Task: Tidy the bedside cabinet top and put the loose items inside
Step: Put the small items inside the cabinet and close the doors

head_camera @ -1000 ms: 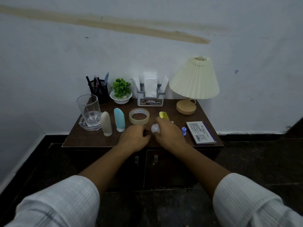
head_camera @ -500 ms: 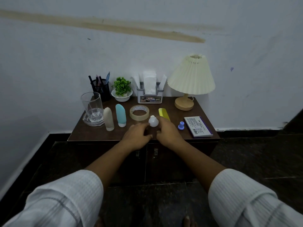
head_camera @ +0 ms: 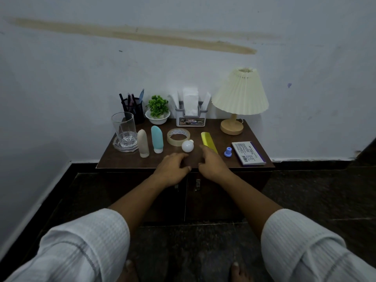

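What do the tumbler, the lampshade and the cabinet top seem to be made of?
Tumbler: clear glass, probably; see-through, with bright reflections. Lampshade: cream pleated fabric or paper; fine folds show. Cabinet top: dark brown wood or laminate, matte.

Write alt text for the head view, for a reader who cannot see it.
The left hand and right hand, both empty, are at the front of a cabinet top, near a white bulb. Behind are a tape roll, a yellow comb and a lamp.
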The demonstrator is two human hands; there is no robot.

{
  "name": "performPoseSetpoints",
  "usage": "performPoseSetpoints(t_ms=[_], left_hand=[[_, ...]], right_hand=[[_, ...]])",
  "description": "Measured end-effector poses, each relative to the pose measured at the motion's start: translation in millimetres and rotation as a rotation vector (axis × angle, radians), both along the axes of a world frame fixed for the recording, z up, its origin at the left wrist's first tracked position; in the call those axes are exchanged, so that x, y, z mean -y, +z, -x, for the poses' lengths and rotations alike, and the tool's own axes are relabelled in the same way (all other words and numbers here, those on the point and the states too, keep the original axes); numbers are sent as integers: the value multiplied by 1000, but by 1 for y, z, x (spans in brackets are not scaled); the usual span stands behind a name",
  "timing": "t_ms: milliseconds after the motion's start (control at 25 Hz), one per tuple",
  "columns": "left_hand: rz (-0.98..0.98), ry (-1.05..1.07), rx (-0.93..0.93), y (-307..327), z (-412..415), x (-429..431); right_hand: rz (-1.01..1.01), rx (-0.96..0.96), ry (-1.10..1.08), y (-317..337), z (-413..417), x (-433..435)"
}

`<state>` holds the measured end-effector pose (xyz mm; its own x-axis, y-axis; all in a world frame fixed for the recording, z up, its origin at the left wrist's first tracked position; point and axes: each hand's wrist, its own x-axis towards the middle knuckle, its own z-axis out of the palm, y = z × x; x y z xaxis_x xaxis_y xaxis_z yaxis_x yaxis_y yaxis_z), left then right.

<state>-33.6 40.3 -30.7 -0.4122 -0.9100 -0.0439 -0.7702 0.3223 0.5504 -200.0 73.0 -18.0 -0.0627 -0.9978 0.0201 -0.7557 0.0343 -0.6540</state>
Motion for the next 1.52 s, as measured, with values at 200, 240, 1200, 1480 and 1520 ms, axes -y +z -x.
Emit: performPoseSetpoints(t_ms=[200,240,1200,1480,1520], left_hand=[[-22,39,-29,2,-28,-10],[-25,52,-36,2,-33,-12],[-809,457,-702,-44,-19,-24],[-834,401,-597,-56,-30,-27],[-834,390,-570,-57,-35,-29]], right_hand=[[-64,-24,13,4,-2,-12],[-62,-8,8,4,-3,-14],[-290,384,-10,-59,-44,-23],[-121,206,-180,-44,-37,-24],[-77,166,-207,-43,-34,-25]])
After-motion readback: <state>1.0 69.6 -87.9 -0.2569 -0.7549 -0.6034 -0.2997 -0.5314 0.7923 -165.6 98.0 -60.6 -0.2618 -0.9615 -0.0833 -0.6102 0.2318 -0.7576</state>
